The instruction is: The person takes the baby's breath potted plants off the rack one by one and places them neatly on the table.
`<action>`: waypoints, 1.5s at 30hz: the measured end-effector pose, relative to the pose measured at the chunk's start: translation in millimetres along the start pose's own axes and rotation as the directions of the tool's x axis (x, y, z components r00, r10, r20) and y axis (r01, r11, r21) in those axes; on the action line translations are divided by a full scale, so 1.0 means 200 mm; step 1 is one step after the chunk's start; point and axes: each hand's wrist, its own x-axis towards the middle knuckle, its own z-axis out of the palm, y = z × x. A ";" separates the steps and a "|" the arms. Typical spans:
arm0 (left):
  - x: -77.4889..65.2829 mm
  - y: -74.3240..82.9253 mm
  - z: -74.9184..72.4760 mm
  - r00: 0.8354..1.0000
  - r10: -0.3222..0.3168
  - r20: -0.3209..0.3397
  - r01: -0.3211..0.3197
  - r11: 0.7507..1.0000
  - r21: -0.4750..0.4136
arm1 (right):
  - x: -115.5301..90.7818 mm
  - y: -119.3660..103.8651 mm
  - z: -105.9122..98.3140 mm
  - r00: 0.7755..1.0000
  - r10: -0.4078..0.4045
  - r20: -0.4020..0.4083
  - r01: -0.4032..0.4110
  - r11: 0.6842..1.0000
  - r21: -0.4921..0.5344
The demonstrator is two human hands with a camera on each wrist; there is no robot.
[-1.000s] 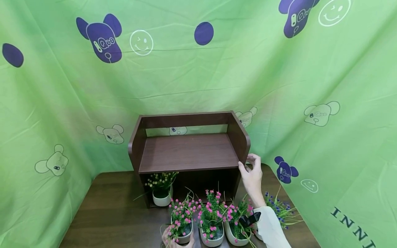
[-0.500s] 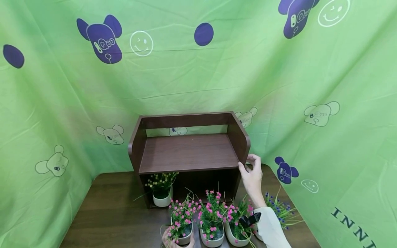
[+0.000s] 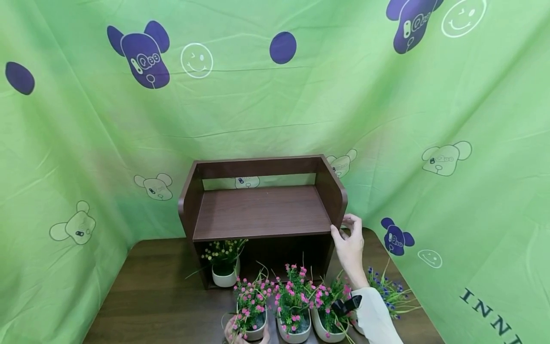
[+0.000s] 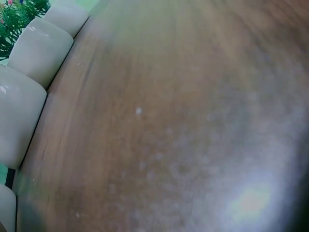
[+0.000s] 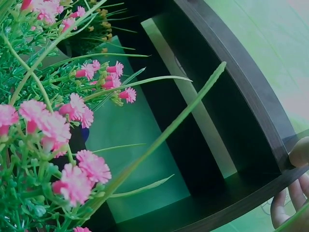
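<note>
At the bottom of the head view, my left hand (image 3: 231, 331) holds a white pot (image 3: 256, 333) of pink flowers, with fingers on its left and the thumb on its right. My right hand (image 3: 351, 248) grips the right side panel of a dark brown two-tier shelf (image 3: 262, 210), thumb at the front edge and fingers on the outer face. In the right wrist view, the fingertips (image 5: 300, 153) show at the panel's edge. A white pot (image 3: 224, 279) of yellow flowers stands in the shelf's lower compartment, at the left.
Two more pink-flowered pots, a middle one (image 3: 294, 336) and a right one (image 3: 328, 333), stand in a row beside the held pot. Blue flowers (image 3: 388, 291) are right of my forearm. The wooden table (image 3: 159, 286) meets a green printed curtain (image 3: 240, 110) behind.
</note>
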 end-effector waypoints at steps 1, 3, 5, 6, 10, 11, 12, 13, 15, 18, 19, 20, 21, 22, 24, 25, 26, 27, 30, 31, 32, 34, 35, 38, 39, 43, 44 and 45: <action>0.01 0.03 -0.01 0.998 -0.064 0.015 0.064 0.998 0.022 | 0.00 0.00 0.00 1.000 0.000 0.001 0.000 1.000 0.000; 0.02 0.09 -0.03 0.975 -0.218 0.041 0.214 0.974 0.077 | 0.00 0.01 0.00 1.000 -0.001 0.000 0.001 1.000 0.001; 0.03 0.14 -0.04 0.931 -0.358 0.069 0.346 0.927 0.144 | 0.00 0.01 0.00 1.000 -0.004 -0.001 0.004 1.000 0.002; 0.04 0.17 -0.05 0.908 -0.411 0.080 0.392 0.902 0.181 | 0.00 0.01 0.00 1.000 -0.005 -0.001 0.005 1.000 0.003; 0.09 0.24 -0.08 0.844 -0.517 0.142 0.459 0.834 0.307 | 0.00 0.02 0.00 1.000 -0.009 -0.004 0.009 1.000 0.000; 0.11 0.25 -0.09 0.829 -0.534 0.167 0.459 0.820 0.342 | 0.00 0.02 0.00 1.000 -0.009 -0.004 0.009 1.000 0.000; 0.12 0.26 -0.10 0.814 -0.549 0.189 0.457 0.807 0.373 | 0.01 0.02 0.00 1.000 -0.009 -0.004 0.009 1.000 0.001; 0.12 0.26 -0.11 0.807 -0.555 0.203 0.459 0.805 0.377 | 0.01 0.02 0.00 1.000 -0.011 -0.005 0.011 1.000 0.001; 0.12 0.24 -0.11 0.827 -0.522 0.207 0.440 0.832 0.339 | 0.01 0.02 0.00 1.000 -0.013 -0.004 0.013 1.000 0.002; 0.10 0.18 -0.10 0.914 -0.375 0.152 0.356 0.924 0.136 | 0.01 0.02 0.00 1.000 -0.016 -0.004 0.016 1.000 0.005; 0.10 0.16 -0.09 0.940 -0.316 0.125 0.311 0.949 0.058 | 0.00 0.02 0.00 1.000 -0.017 -0.004 0.017 1.000 0.005; 0.10 0.14 -0.08 0.960 -0.260 0.103 0.261 0.965 -0.001 | 0.01 0.02 0.00 1.000 -0.017 -0.005 0.017 1.000 0.005; 0.10 0.12 -0.07 0.974 -0.209 0.083 0.214 0.975 -0.056 | 0.01 0.02 0.00 1.000 -0.017 -0.005 0.017 1.000 0.004; 0.11 0.10 -0.07 0.982 -0.175 0.070 0.180 0.980 -0.087 | 0.01 0.02 0.00 1.000 -0.017 -0.005 0.017 1.000 0.004; 0.13 0.09 -0.06 0.989 -0.137 0.049 0.142 0.982 -0.121 | 0.01 0.02 0.00 1.000 -0.017 -0.004 0.017 1.000 0.002; 0.14 0.09 -0.06 0.990 -0.131 0.048 0.136 0.982 -0.132 | 0.00 0.02 0.00 1.000 -0.016 -0.003 0.016 1.000 0.002; 0.15 0.09 -0.07 0.990 -0.131 0.050 0.137 0.981 -0.137 | 0.00 0.02 0.00 1.000 -0.015 -0.004 0.015 1.000 0.001; 0.17 0.10 -0.07 0.989 -0.137 0.053 0.143 0.980 -0.136 | 0.00 0.02 0.00 1.000 -0.014 -0.003 0.014 1.000 0.001; 0.22 0.15 -0.09 0.978 -0.193 0.079 0.201 0.973 -0.116 | 0.01 0.01 0.00 1.000 -0.015 -0.004 0.015 1.000 0.003; 0.23 0.17 -0.10 0.967 -0.234 0.098 0.243 0.966 -0.087 | 0.00 0.01 0.00 1.000 -0.015 -0.004 0.015 1.000 0.005; 0.25 0.20 -0.10 0.955 -0.274 0.110 0.283 0.957 -0.066 | 0.00 0.01 0.00 1.000 -0.016 -0.004 0.016 1.000 0.007; 0.28 0.23 -0.12 0.932 -0.340 0.125 0.346 0.938 -0.032 | 0.00 0.02 0.01 1.000 -0.018 -0.005 0.018 1.000 0.010; 0.30 0.25 -0.12 0.919 -0.370 0.135 0.376 0.926 -0.023 | 0.00 0.02 0.01 1.000 -0.018 -0.004 0.018 1.000 0.013; 0.36 0.28 -0.14 0.900 -0.410 0.144 0.419 0.907 -0.039 | 0.00 0.02 0.01 1.000 -0.017 -0.001 0.017 1.000 0.013; 0.38 0.29 -0.15 0.898 -0.414 0.147 0.426 0.903 -0.059 | 0.00 0.02 0.01 1.000 -0.018 0.000 0.018 1.000 0.012; 0.48 0.29 -0.17 0.872 -0.458 0.174 0.482 0.865 -0.139 | 0.00 0.02 0.01 1.000 -0.018 -0.005 0.018 1.000 0.013; 0.50 0.29 -0.17 0.862 -0.476 0.178 0.502 0.850 -0.160 | 0.00 0.02 0.01 1.000 -0.018 -0.006 0.018 1.000 0.012; 0.52 0.28 -0.17 0.851 -0.493 0.179 0.521 0.836 -0.175 | 0.01 0.02 0.01 1.000 -0.019 -0.007 0.019 1.000 0.011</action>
